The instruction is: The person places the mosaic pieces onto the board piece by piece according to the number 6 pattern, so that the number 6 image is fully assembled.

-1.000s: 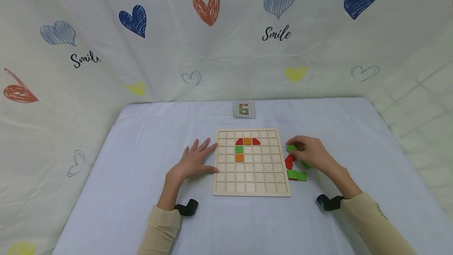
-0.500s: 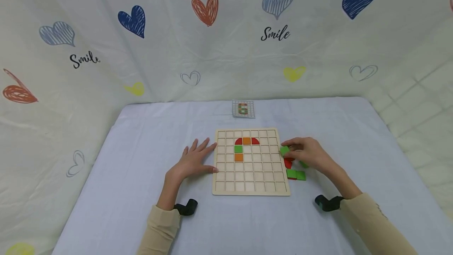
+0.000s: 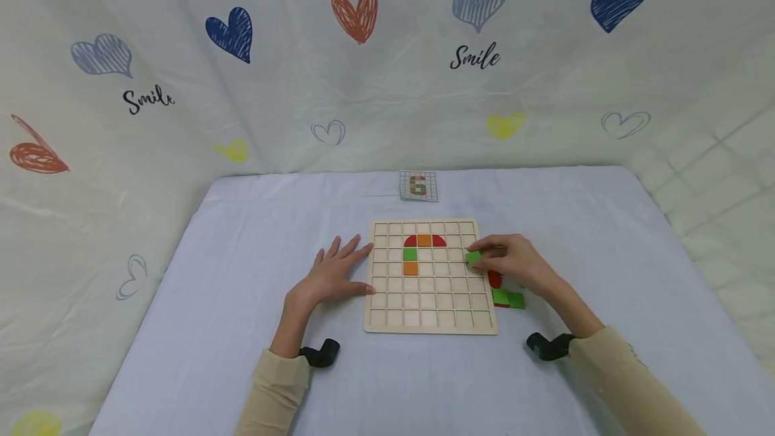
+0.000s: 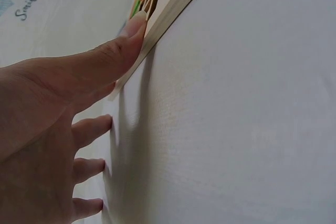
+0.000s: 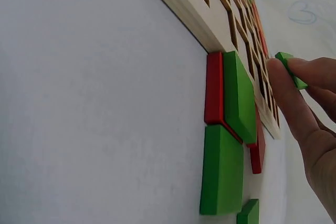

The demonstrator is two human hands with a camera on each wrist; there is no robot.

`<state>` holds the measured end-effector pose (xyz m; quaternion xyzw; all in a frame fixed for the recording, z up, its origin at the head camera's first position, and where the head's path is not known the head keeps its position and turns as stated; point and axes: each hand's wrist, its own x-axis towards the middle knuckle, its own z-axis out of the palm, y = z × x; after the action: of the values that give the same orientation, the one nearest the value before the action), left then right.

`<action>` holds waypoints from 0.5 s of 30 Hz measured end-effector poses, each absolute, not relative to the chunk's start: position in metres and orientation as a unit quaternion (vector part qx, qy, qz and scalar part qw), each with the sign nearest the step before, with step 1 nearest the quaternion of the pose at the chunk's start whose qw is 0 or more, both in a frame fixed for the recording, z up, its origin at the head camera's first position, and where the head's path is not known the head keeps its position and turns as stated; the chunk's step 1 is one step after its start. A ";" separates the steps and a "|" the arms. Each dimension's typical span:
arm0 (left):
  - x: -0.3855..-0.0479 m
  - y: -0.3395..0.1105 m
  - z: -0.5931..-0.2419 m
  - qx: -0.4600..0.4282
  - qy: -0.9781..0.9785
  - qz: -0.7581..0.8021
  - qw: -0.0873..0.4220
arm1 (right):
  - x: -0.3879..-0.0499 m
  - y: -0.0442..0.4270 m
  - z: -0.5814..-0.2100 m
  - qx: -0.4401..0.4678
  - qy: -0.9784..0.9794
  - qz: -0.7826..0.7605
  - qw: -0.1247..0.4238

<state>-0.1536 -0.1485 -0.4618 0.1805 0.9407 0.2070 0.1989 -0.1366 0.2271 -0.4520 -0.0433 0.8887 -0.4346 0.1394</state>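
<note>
The right hand (image 3: 516, 264) pinches a green square tile (image 3: 472, 259) over its side of the grid board (image 3: 428, 301), opposite the spread left hand (image 3: 329, 278).

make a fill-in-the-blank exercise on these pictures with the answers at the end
The right-hand grip pinches a flat square tile coloured ____.
The left-hand grip touches the pale square wooden grid board on its ____ side.
On the board, two ____ quarter-round tiles flank an orange square tile.
Missing words: green; left; red.

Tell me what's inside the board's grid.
Two red pieces, two orange tiles, one green tile. The right hand and pinched green tile cover part of the board, so anything beneath is hidden.
</note>
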 end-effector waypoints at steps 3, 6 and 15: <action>-0.153 -0.148 -0.461 0.181 0.940 0.208 0.198 | -0.138 0.219 -0.452 -0.043 0.889 -0.433 0.145; -0.153 -0.148 -0.461 0.182 0.941 0.206 0.199 | -0.139 0.211 -0.452 -0.035 0.887 -0.432 0.156; -0.154 -0.149 -0.463 0.183 0.941 0.205 0.200 | -0.142 0.197 -0.457 -0.076 0.887 -0.427 0.158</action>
<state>-0.1541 -0.1488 -0.4629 0.1827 0.9405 0.2055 0.1996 -0.1416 0.1970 -0.4575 -0.0756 0.8869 -0.4275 0.1579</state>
